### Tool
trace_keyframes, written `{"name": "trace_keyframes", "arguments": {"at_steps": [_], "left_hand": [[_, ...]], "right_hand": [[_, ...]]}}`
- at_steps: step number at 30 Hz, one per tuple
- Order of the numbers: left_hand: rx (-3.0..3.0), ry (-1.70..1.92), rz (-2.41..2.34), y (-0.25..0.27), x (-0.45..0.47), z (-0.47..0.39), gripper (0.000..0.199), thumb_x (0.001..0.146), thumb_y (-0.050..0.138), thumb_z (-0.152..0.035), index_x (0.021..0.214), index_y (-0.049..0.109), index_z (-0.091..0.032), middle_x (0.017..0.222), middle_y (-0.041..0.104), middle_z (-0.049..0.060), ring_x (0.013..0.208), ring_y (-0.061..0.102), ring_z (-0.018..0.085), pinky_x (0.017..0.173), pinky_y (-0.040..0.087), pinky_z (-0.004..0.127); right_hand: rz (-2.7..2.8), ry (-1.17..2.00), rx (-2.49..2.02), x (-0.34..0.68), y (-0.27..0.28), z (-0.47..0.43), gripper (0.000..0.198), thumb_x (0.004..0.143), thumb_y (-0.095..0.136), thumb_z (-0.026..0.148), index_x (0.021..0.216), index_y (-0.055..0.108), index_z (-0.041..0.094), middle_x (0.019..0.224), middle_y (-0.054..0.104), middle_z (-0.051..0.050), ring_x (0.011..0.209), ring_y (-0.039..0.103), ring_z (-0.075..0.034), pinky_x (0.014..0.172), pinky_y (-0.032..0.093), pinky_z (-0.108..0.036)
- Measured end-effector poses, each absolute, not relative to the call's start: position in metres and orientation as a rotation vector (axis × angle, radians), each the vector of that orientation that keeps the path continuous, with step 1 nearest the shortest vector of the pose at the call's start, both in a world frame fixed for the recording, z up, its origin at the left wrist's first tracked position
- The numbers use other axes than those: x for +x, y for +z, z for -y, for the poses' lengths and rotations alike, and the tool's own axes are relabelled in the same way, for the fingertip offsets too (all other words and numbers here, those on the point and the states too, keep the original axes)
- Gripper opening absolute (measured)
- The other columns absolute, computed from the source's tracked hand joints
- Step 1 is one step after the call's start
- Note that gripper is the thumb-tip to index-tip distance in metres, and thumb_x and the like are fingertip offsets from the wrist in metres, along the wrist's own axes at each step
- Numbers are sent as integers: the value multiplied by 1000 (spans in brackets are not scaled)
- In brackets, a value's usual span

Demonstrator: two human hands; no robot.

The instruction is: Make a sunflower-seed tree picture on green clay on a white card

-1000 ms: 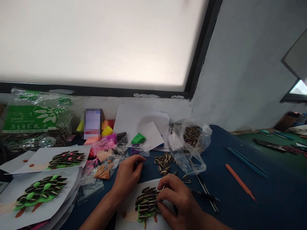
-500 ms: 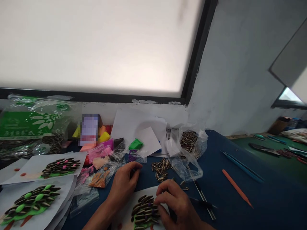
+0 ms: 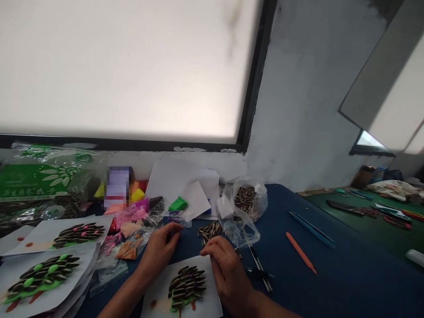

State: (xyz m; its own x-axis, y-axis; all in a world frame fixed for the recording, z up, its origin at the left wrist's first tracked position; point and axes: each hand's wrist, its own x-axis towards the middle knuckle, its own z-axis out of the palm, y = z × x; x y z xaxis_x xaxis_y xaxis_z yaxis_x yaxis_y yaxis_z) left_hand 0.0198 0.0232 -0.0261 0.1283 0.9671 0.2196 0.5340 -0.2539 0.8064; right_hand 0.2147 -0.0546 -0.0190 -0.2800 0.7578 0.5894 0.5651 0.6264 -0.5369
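Note:
My left hand [image 3: 162,247] rests on the blue table at the upper left of a white paper card [image 3: 212,304]. Its fingers are loosely bent, thumb apart from them, and I see nothing in it. On the card is a hedgehog-like picture [image 3: 187,285] of striped sunflower seeds set in green clay, with small dark purple bits among them. My right hand [image 3: 228,271] is over the card's right edge, fingers bent and pressed together; whatever they may hold is hidden. Just beyond it lies a loose pile of sunflower seeds [image 3: 209,230].
Finished-looking seed cards [image 3: 76,289] are stacked at the left. Behind them are clay packets [image 3: 130,247] and a green seed bag [image 3: 29,176]. A clear bag of seeds [image 3: 245,198], a pen [image 3: 260,265], an orange tool [image 3: 301,254] and blue tweezers [image 3: 311,227] lie to the right.
My right hand has lifted off the seed picture and moved up to the card's right edge, uncovering the picture. My left hand stays nearly in place. The view has turned slightly right.

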Motion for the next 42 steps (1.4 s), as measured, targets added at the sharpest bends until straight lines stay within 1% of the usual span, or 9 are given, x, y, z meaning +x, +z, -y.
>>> {"name": "trace_keyframes", "arguments": {"at_steps": [3, 9, 16, 21, 24, 27, 30, 35, 42], "left_hand": [[1897, 1000, -1395, -18, 19, -22, 37, 80, 41, -38, 90, 70, -17, 74, 73, 5, 67, 66, 23, 61, 50, 32], [2019, 1052, -1464, -5, 4, -1, 29, 81, 44, -32, 85, 70, -19, 85, 74, 7, 82, 68, 25, 75, 50, 35], [2164, 1037, -1569, -27, -14, 25, 26, 76, 46, -22, 82, 71, -20, 90, 70, 10, 90, 64, 27, 83, 49, 39], [2144, 1089, -1534, -38, -13, 19, 33, 86, 41, -33, 85, 72, -20, 91, 69, 12, 90, 63, 28, 83, 49, 41], [2133, 1046, -1514, -39, -16, 17, 31, 84, 44, -36, 81, 70, -20, 89, 67, 10, 88, 61, 27, 80, 48, 38], [2148, 948, -1494, -39, -21, 18, 24, 78, 48, -34, 81, 68, -20, 92, 64, 8, 90, 60, 26, 81, 47, 36], [2140, 896, -1485, -40, -25, 18, 22, 77, 48, -30, 84, 66, -20, 95, 63, 8, 90, 59, 26, 81, 47, 36], [2156, 927, -1494, -42, -25, 17, 12, 76, 48, -26, 73, 60, -21, 89, 62, 7, 85, 57, 24, 79, 48, 35], [2153, 887, -1463, -38, -28, 18, 10, 73, 54, -23, 77, 64, -21, 94, 63, 6, 89, 57, 24, 82, 47, 33]], "right_hand": [[2016, 267, -1144, 214, -20, 54, 32, 85, 41, -3, 98, 62, 17, 102, 59, -10, 97, 58, -23, 84, 49, -36], [2054, 230, -1212, 214, -21, 51, 35, 83, 43, -4, 100, 66, 16, 110, 59, -12, 105, 57, -26, 90, 47, -42], [2029, 258, -1221, 214, -17, 50, 39, 82, 42, -5, 99, 68, 17, 108, 62, -11, 104, 59, -25, 90, 48, -40], [2038, 267, -1204, 215, -17, 47, 43, 80, 39, -7, 102, 67, 17, 105, 65, -11, 105, 60, -25, 91, 48, -39], [2050, 263, -1243, 214, -19, 45, 46, 78, 38, -8, 105, 67, 16, 107, 65, -11, 106, 60, -26, 91, 48, -39], [2104, 181, -1329, 213, -20, 45, 43, 81, 41, -5, 107, 68, 15, 111, 64, -14, 106, 59, -27, 91, 48, -40], [2155, 127, -1393, 212, -22, 46, 41, 81, 45, -3, 111, 68, 14, 122, 60, -17, 115, 56, -31, 94, 47, -44], [2195, 110, -1425, 212, -24, 46, 30, 83, 45, -2, 92, 68, 15, 126, 59, -17, 120, 54, -33, 96, 46, -49], [2199, 96, -1455, 210, -24, 45, 22, 88, 46, 5, 95, 65, 16, 129, 58, -18, 125, 51, -34, 102, 43, -53]]}}
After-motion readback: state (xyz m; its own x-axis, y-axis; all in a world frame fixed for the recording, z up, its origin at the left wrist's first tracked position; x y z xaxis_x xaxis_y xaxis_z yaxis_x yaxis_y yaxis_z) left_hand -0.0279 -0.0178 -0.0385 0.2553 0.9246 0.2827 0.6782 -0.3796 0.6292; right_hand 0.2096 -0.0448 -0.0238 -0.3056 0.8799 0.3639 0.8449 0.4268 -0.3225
